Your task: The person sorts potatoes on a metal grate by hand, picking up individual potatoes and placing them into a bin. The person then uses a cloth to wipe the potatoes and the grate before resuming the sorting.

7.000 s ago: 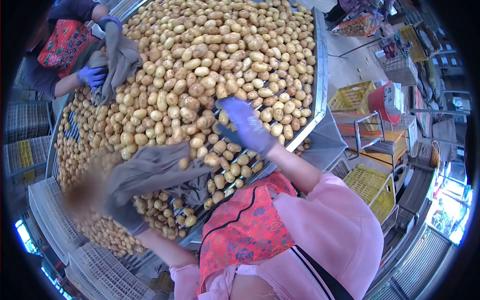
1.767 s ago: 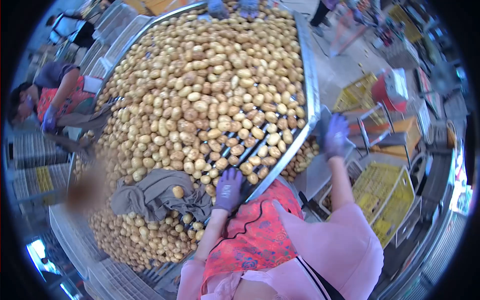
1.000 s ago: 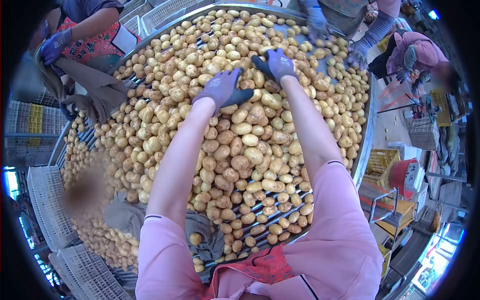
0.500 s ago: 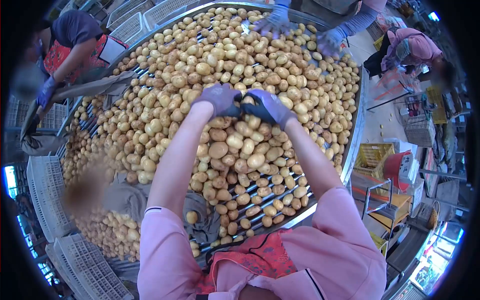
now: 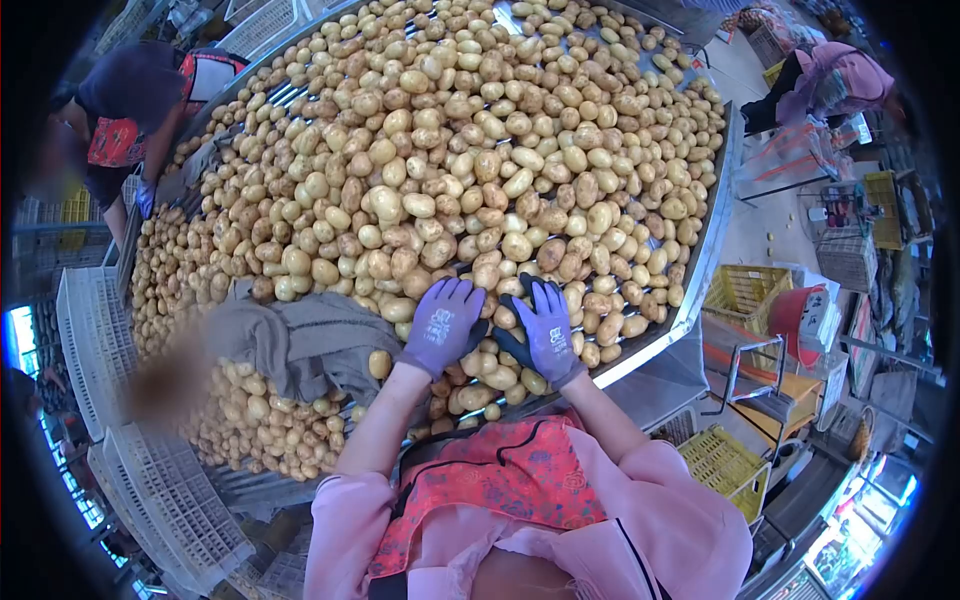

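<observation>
Potatoes point(image 5: 400, 150) cover a metal roller table with a raised rim point(image 5: 715, 225). My left hand point(image 5: 442, 322), in a purple glove with dark fingertips, lies palm down on the potatoes near the table's front edge, its fingers stretched forward. Close beside it on the right, my right hand point(image 5: 543, 330) rests on the potatoes in a matching glove, fingers apart. A few potatoes lie between the two hands. Left of my hands, a grey cloth point(image 5: 310, 340) is spread over part of the heap.
White plastic crates point(image 5: 100, 340) stand along the left side. At upper left a person point(image 5: 130, 100) bends by the table; another person point(image 5: 830, 85) is at upper right. Yellow crates point(image 5: 742, 298), a red bucket point(image 5: 800, 322) and a metal frame stand to the right.
Both my hands have moved back toward my body, and their fingers have spread from a cupped pose. Potatoes now cover rollers that showed near the front. The gloved hands at the far edge have left view.
</observation>
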`<state>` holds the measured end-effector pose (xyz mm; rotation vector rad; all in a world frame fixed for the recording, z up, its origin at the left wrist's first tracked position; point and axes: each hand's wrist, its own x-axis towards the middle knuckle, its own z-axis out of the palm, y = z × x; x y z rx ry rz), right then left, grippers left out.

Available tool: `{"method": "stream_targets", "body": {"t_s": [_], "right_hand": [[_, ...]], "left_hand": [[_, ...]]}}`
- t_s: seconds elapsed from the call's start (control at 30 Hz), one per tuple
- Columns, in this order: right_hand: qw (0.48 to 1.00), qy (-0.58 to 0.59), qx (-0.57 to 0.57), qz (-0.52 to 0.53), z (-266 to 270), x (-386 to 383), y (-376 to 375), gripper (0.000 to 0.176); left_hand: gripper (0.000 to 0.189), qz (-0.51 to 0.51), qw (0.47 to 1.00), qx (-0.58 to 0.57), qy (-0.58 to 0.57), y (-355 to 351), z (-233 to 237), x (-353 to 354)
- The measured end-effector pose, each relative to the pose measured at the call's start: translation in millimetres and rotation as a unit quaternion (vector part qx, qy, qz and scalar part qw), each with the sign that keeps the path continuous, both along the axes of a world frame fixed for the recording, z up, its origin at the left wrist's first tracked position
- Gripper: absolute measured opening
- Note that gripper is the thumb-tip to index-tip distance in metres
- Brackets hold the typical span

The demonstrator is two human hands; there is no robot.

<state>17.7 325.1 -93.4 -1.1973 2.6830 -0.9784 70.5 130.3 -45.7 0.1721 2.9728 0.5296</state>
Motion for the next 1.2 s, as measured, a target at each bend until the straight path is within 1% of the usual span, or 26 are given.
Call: {"method": "stream_targets", "body": {"t_s": [0.1, 0.17, 0.2, 0.23, 0.27, 0.3, 0.37, 0.43, 0.53, 0.6, 0.63, 0.67, 0.7, 0.77, 0.8, 0.83, 0.87, 0.9, 0.97, 1.0, 1.03, 1.07, 1.1, 1.13, 1.17, 1.2], "right_hand": [[0.999, 0.0, 0.025, 0.034, 6.8, -13.8, 0.4, 0.053], [0.994, -0.064, -0.08, 0.038, 22.7, -40.1, -8.9, 0.049], [0.988, -0.106, -0.107, 0.013, 34.3, -53.5, -13.7, 0.044], [0.987, -0.076, -0.145, 0.003, 32.4, -62.8, -16.3, 0.045], [0.988, -0.058, -0.132, 0.058, 34.8, -74.2, -20.2, 0.047], [0.985, -0.041, -0.12, 0.114, 41.6, -81.2, -25.5, 0.05], [0.958, -0.105, -0.078, 0.254, 56.9, -73.0, -41.0, 0.057], [0.936, -0.096, -0.021, 0.339, 56.9, -59.4, -54.9, 0.067], [0.923, -0.132, -0.043, 0.358, 37.9, -42.1, -63.5, 0.069], [0.93, -0.203, -0.14, 0.273, 34.6, -26.1, -60.4, 0.07], [0.928, -0.204, -0.142, 0.277, 35.3, -20.1, -58.3, 0.07], [0.938, -0.199, -0.127, 0.255, 36.3, -14.6, -54.5, 0.067], [0.947, -0.193, -0.11, 0.232, 40.1, -11.5, -52.3, 0.063], [0.955, -0.19, -0.073, 0.217, 54.0, -13.2, -50.0, 0.067], [0.954, -0.192, -0.036, 0.227, 61.2, -15.2, -49.4, 0.068], [0.953, -0.192, 0.0, 0.236, 65.5, -15.8, -48.2, 0.07], [0.959, -0.115, -0.006, 0.259, 61.5, -14.5, -46.1, 0.074], [0.959, -0.112, -0.007, 0.262, 61.2, -14.2, -45.2, 0.074], [0.952, -0.119, -0.063, 0.275, 62.4, -15.6, -46.0, 0.061], [0.951, -0.117, -0.063, 0.28, 64.3, -23.1, -49.9, 0.061], [0.924, -0.204, -0.08, 0.312, 67.4, -37.1, -58.5, 0.055], [0.888, -0.291, -0.096, 0.342, 71.6, -51.9, -70.3, 0.05], [0.91, -0.304, -0.085, 0.269, 82.1, -68.6, -86.6, 0.043], [0.941, -0.167, -0.147, 0.256, 68.2, -93.2, -103.9, 0.041], [0.975, -0.028, -0.109, 0.193, 42.1, -116.7, -120.5, 0.038], [0.987, 0.034, -0.028, 0.155, 51.8, -123.0, -135.5, 0.035]], "left_hand": [[0.044, 0.046, 0.998, 0.012, 0.04, 3.3, -7.2, 24.6], [0.039, 0.067, 0.995, 0.027, 0.074, 5.1, 3.9, 30.4], [0.037, 0.118, 0.987, 0.084, 0.068, 4.9, 11.4, 33.8], [0.034, 0.169, 0.974, 0.141, 0.06, 4.5, 18.4, 33.5], [0.028, 0.188, 0.962, 0.156, 0.122, 4.1, 25.7, 31.1], [0.028, 0.188, 0.962, 0.159, 0.121, 1.7, 28.1, 30.3], [0.023, 0.245, 0.921, 0.276, 0.121, -1.7, 30.7, 31.3], [0.019, 0.247, 0.928, 0.248, 0.129, -5.5, 33.2, 30.0], [0.018, 0.261, 0.919, 0.28, 0.089, -12.1, 34.2, 37.5], [0.021, 0.274, 0.911, 0.299, 0.077, -10.4, 37.0, 43.0], [0.023, 0.282, 0.902, 0.322, 0.063, -8.6, 38.1, 45.6], [0.027, 0.249, 0.924, 0.268, 0.115, -7.9, 30.8, 46.6], [0.027, 0.251, 0.923, 0.266, 0.116, -2.9, 35.0, 47.3], [0.032, 0.195, 0.98, 0.032, 0.002, 9.5, 46.2, 48.6], [0.035, 0.166, 0.986, -0.018, -0.007, 11.7, 46.4, 50.0], [0.035, 0.168, 0.986, -0.019, -0.004, 11.2, 48.6, 50.9], [0.034, 0.153, 0.988, -0.017, -0.009, 9.4, 51.3, 51.6], [0.033, 0.14, 0.99, -0.015, -0.013, 8.4, 53.4, 53.2], [0.028, 0.154, 0.988, 0.008, -0.004, 8.6, 51.9, 61.4], [0.026, 0.172, 0.984, 0.028, 0.04, 7.4, 52.7, 65.5], [0.024, 0.191, 0.977, 0.047, 0.083, 5.4, 52.7, 70.2], [0.019, 0.217, 0.97, 0.064, 0.084, 1.3, 46.2, 75.9], [0.019, 0.222, 0.969, 0.063, 0.085, -1.6, 43.5, 81.0], [0.016, 0.286, 0.94, 0.173, 0.077, -4.1, 41.7, 85.9], [0.016, 0.344, 0.894, 0.28, 0.067, -5.6, 40.1, 90.9], [0.02, 0.359, 0.877, 0.301, 0.104, -7.6, 38.8, 94.4]]}}
